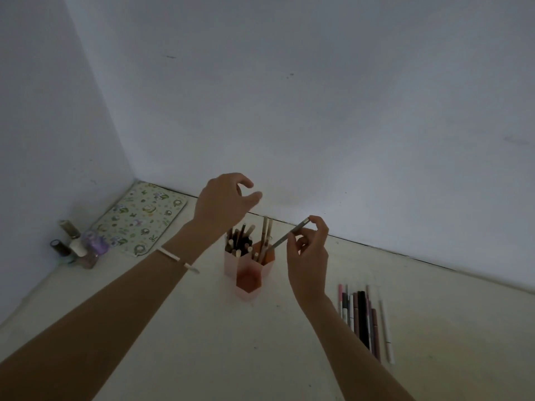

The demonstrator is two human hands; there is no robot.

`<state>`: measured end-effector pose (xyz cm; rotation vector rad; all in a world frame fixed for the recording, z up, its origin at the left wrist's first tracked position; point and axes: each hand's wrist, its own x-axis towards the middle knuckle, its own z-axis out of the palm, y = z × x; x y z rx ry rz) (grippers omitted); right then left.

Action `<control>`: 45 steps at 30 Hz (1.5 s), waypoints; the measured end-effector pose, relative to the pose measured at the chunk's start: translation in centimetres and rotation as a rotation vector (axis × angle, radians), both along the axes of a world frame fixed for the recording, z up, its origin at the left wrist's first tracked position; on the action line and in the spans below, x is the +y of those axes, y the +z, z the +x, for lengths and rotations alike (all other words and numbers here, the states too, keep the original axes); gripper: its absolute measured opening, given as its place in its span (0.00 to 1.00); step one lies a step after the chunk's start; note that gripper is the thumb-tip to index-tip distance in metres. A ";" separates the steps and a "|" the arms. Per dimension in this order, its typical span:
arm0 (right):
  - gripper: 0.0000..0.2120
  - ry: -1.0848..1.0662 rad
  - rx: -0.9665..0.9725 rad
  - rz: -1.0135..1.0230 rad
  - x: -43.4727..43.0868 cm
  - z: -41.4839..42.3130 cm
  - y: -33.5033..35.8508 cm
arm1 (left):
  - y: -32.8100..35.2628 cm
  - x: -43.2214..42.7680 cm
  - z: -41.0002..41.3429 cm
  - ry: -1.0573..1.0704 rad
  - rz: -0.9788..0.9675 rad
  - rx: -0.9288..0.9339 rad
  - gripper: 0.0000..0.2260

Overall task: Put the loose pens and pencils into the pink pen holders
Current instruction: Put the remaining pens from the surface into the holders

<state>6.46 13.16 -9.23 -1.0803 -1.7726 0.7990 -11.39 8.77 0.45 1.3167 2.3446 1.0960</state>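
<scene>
Bare forearms, white bracelet (pixel 176 257) on left wrist

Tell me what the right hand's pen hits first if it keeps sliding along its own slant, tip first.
The grey pen in the right hand slants down-left, its tip at the mouth of the right-hand cup of the pink holder. It would probably meet the pencils standing there; depth is unclear.

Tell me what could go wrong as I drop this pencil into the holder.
The grey pencil in your right hand enters the right pink holder at a slant; pushing sideways might tip the cluster. That compartment already holds pencils, so the tip may jam. Your left hand hovers above, steadying nothing.
</scene>
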 end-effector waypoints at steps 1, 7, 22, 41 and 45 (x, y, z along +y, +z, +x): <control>0.22 0.014 -0.030 -0.018 -0.2 -0.2 -0.3 | 0.4 -0.2 0.0 0.002 0.006 -0.019 0.10; 0.15 0.079 -0.313 0.062 -0.7 0.2 -1.8 | 0.7 -0.7 3.9 -0.134 -0.057 -0.070 0.06; 0.16 -0.267 -0.103 0.034 4.8 12.9 1.2 | -14.9 2.0 22.8 -0.291 -0.609 -0.137 0.15; 0.12 -0.282 -0.229 -0.060 4.0 16.9 -1.7 | -11.7 3.9 22.6 -0.236 -0.414 -0.157 0.10; 0.07 -0.190 -0.570 -0.263 3.0 15.2 -3.6 | -5.1 5.2 16.8 -0.242 0.012 -0.260 0.10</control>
